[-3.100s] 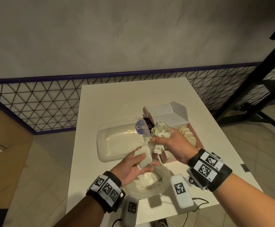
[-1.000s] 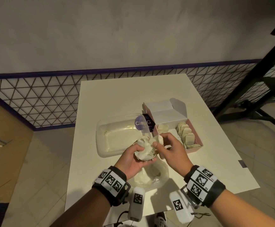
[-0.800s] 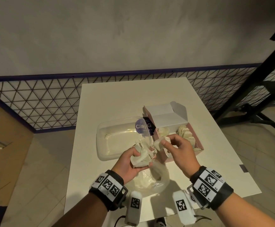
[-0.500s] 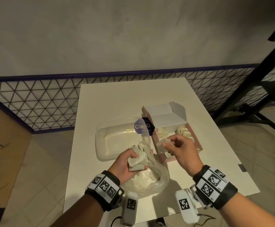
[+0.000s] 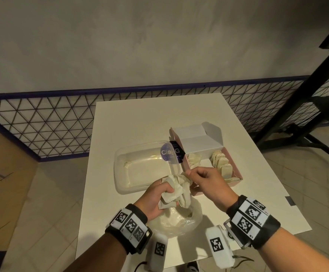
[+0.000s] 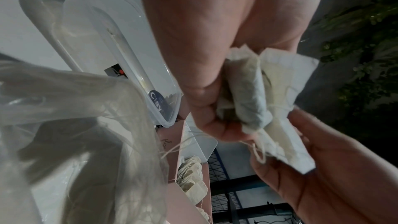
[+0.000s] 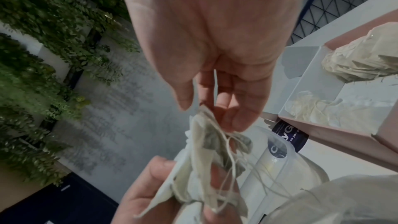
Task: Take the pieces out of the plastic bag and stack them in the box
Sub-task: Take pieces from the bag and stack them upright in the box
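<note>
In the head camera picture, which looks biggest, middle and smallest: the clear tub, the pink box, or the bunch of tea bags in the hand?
1. Clear tub
2. Pink box, a bit smaller, partly hidden by the right hand
3. Bunch of tea bags, smallest

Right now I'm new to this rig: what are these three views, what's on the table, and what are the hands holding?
No machine here: a person works with bare hands and wears tracking bands with a small camera on each wrist. The wide picture comes from a head camera looking down; the other two look along each hand at its fingers.

On the white table lie a clear plastic tub, an open pink box already holding some small tea-bag-like pieces, and a crumpled plastic bag near the front edge.

The left hand grips a bunch of pieces above the bag. The right hand pinches the top of that bunch, seemingly to pull one free; their strings look tangled.
</note>
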Tool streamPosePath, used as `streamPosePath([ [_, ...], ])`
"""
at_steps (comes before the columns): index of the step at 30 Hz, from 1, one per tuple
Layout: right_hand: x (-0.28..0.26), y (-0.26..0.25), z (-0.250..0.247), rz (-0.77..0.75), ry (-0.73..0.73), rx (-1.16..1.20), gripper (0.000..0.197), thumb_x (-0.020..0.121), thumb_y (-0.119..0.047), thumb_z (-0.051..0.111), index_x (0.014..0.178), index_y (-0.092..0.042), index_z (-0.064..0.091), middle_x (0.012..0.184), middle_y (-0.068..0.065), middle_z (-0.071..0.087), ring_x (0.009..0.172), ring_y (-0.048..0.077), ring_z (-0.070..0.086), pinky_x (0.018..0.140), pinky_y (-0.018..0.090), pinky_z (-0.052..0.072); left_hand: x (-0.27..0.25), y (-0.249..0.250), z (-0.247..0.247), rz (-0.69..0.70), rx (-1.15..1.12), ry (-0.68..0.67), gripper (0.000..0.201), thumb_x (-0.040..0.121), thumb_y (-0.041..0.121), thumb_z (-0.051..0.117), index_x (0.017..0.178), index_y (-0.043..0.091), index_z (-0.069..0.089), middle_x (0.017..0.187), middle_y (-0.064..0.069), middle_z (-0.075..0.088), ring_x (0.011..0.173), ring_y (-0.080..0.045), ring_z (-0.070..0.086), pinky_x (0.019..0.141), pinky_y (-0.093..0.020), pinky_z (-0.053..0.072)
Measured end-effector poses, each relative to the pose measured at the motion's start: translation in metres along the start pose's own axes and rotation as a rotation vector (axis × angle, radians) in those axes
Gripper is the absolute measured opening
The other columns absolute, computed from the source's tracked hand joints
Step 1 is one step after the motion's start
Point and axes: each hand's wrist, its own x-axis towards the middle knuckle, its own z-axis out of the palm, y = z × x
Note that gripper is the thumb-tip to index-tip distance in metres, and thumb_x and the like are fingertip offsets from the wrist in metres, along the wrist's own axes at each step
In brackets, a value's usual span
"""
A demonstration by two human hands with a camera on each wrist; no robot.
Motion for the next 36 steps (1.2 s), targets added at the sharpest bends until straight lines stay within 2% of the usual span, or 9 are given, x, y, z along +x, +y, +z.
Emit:
streamPosePath([
  [2,-0.001,0.000,0.001,-0.006,-0.026,-0.032,0.021,0.084,-0.023,0.068,0.084,-0.003,0.071,0.074,0.010,0.065,0.065,0.021,0.056,0.067,0.036,0.051,0.000,0.000,0.004,0.007,0.015,-0.017,0.040,0.066,0.003,0.049,0.104,0.005,0.059,0.090,-0.015,0.060,0.073,-0.023,0.059,0.057,-0.031,0.049],
  [7,0.001,0.000,-0.006,0.033,-0.027,-0.017,0.012,0.086,-0.012,0.066,0.084,0.000,0.069,0.079,0.019,0.064,0.068,0.027,0.058,0.069,0.045,0.052,-0.001,-0.001,0.005,0.003,0.004,0.031,0.041,0.065,0.003,0.050,0.106,0.005,0.057,0.095,-0.017,0.056,0.075,-0.026,0.056,0.059,-0.032,0.049],
  [12,0.002,-0.001,-0.020,-0.025,0.216,-0.107,0.012,0.090,-0.015,0.061,0.083,-0.007,0.066,0.076,0.004,0.063,0.062,0.016,0.056,0.053,0.021,0.047,0.000,-0.002,0.000,0.045,-0.053,0.118,0.047,0.063,0.005,0.052,0.110,0.006,0.057,0.094,-0.015,0.060,0.077,-0.025,0.058,0.059,-0.032,0.050],
  [14,0.001,0.002,-0.024,-0.023,0.272,-0.111,0.013,0.090,-0.015,0.061,0.083,-0.005,0.066,0.078,0.006,0.065,0.060,0.015,0.058,0.053,0.021,0.047,0.000,-0.001,0.000,0.077,-0.087,0.111,0.043,0.065,0.003,0.051,0.107,0.007,0.059,0.091,-0.014,0.063,0.076,-0.025,0.060,0.061,-0.033,0.052],
  [18,-0.006,0.006,-0.020,0.018,0.205,-0.086,0.014,0.089,-0.011,0.062,0.082,0.000,0.065,0.074,0.010,0.063,0.056,0.016,0.061,0.050,0.022,0.050,0.001,0.002,0.006,0.148,-0.142,0.098,0.024,0.084,-0.006,0.041,0.098,0.004,0.058,0.080,-0.012,0.067,0.069,-0.023,0.066,0.063,-0.034,0.055],
  [22,-0.010,0.010,-0.012,0.069,0.128,0.051,0.016,0.089,-0.008,0.061,0.086,0.007,0.061,0.073,0.014,0.057,0.058,0.024,0.062,0.056,0.026,0.054,0.002,0.004,0.013,0.183,-0.156,0.093,0.026,0.087,-0.009,0.036,0.096,0.004,0.056,0.077,-0.012,0.067,0.071,-0.023,0.067,0.068,-0.037,0.055],
  [27,-0.012,0.010,-0.001,0.129,0.132,0.309,0.012,0.090,-0.004,0.057,0.078,-0.005,0.059,0.061,0.001,0.056,0.053,0.015,0.060,0.063,0.026,0.058,0.001,0.001,0.017,0.181,-0.236,0.110,0.025,0.086,-0.007,0.038,0.098,0.005,0.056,0.089,-0.018,0.063,0.078,-0.029,0.064,0.079,-0.042,0.050],
  [31,-0.011,0.015,0.002,0.129,0.192,0.504,0.009,0.090,-0.002,0.057,0.082,-0.006,0.056,0.058,-0.001,0.056,0.055,0.011,0.057,0.071,0.026,0.058,0.000,0.000,0.017,0.170,-0.296,0.105,0.026,0.086,0.002,0.042,0.108,0.003,0.056,0.096,-0.019,0.062,0.082,-0.029,0.064,0.079,-0.041,0.049],
  [36,-0.010,0.014,0.010,0.139,0.192,0.576,0.003,0.090,-0.003,0.058,0.088,-0.004,0.055,0.057,-0.001,0.063,0.056,0.011,0.062,0.062,0.019,0.057,0.003,0.001,0.016,0.157,-0.340,0.114,0.029,0.087,0.005,0.042,0.111,0.003,0.057,0.100,-0.021,0.064,0.084,-0.029,0.066,0.078,-0.040,0.051],
])
